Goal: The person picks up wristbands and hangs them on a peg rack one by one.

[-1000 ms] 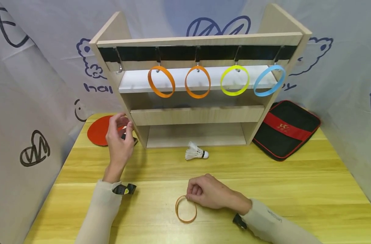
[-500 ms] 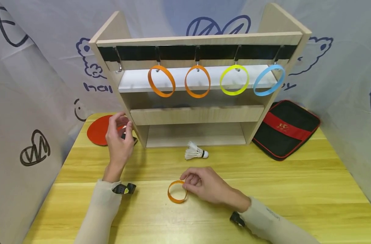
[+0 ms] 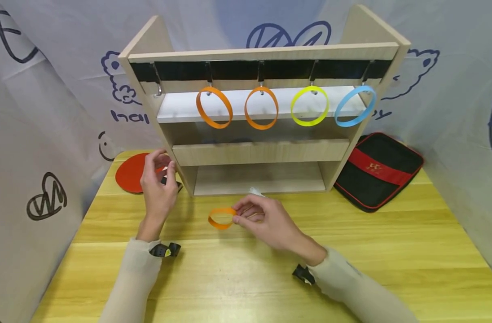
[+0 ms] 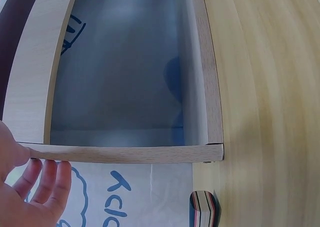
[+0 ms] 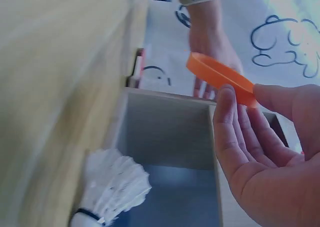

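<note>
My right hand (image 3: pixel 272 224) pinches an orange ring band (image 3: pixel 219 226) between thumb and fingers, above the table in front of the wooden shelf (image 3: pixel 262 152). The right wrist view shows that same orange band (image 5: pixel 220 76) tilted at the fingertips. At the shelf's left side, my left hand (image 3: pixel 159 188) grips the side panel (image 4: pixel 125 155), thumb on one face and fingers on the other. From hooks along the shelf's black strip hang two orange bands (image 3: pixel 218 126) (image 3: pixel 261 127), a yellow band (image 3: pixel 309 123) and a blue band (image 3: pixel 349 123). The leftmost hook (image 3: pixel 159 89) is bare.
A shuttlecock (image 5: pixel 117 179) lies before the shelf, mostly hidden behind my right hand in the head view. Left of the shelf lies a red table-tennis bat (image 3: pixel 129 172), partly behind my left hand. A black and red case (image 3: pixel 381 172) leans at the right.
My right hand has raised the orange band off the table and carried it forward and slightly left, now covering most of the shuttlecock. The left hand has stayed at the shelf's side.
</note>
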Demonstrator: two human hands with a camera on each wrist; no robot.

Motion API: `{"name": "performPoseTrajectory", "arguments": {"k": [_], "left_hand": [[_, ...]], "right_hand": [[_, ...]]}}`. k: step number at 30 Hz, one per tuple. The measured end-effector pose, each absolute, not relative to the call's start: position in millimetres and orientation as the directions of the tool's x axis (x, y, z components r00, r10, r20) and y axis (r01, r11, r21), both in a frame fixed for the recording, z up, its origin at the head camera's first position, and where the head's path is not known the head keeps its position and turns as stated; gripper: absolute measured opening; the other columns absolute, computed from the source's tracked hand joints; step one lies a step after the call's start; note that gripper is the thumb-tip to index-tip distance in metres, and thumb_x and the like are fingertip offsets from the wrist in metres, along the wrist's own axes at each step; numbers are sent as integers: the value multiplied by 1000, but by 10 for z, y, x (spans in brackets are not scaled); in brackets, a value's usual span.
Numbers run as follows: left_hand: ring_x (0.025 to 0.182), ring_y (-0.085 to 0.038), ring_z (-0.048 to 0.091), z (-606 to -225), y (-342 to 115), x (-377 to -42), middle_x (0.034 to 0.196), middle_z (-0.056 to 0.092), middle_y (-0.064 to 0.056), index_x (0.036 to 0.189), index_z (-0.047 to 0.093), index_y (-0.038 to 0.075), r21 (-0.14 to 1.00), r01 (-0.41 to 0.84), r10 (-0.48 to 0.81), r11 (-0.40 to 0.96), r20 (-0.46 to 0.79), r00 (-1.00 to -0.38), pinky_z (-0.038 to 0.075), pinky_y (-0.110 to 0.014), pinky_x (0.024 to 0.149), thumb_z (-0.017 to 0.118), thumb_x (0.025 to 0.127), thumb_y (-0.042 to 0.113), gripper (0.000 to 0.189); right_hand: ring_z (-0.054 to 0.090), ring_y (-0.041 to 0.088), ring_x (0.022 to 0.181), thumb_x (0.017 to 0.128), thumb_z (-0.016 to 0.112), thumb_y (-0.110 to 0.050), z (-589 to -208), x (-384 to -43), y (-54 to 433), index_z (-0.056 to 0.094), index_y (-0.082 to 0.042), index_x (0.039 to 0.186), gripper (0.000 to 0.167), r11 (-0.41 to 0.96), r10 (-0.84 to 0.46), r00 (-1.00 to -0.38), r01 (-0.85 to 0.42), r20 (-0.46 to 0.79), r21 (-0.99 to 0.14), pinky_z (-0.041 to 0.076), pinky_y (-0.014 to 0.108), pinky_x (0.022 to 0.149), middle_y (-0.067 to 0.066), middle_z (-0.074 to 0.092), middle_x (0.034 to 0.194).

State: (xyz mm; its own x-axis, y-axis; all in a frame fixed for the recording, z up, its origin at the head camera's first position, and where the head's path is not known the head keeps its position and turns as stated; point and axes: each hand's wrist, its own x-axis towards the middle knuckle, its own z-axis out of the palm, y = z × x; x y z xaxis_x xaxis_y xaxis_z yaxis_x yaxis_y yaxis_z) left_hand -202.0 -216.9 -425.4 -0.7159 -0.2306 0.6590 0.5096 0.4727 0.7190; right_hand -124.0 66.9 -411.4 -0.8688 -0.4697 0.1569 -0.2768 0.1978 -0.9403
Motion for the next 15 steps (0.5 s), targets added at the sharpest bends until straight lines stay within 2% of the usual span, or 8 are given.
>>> {"name": "performPoseTrajectory", "arguments": {"k": [7,15], "left_hand": [[105,-1,62,-4253,-2168,-2028,116,69,-29,137,61,-7,717,509,-234,476,662,-712,53,-5,95,66,105,-4,33],[104,-1,62,-4254,-2163,-2033,117,69,-29,137,61,-8,719,512,-236,470,661,-712,54,-6,94,65,105,-5,33]], "right_hand": [[77,20,101,101,78,-6,-3959,-1322,526,73,-5,119,19,68,-428,-875,-280,226,-957,68,33,90,12,79,113],[77,29,100,99,77,1,-3714,-1412,363,70,1,119,21,-73,-355,-857,-373,373,-925,68,35,90,18,77,111]]}}
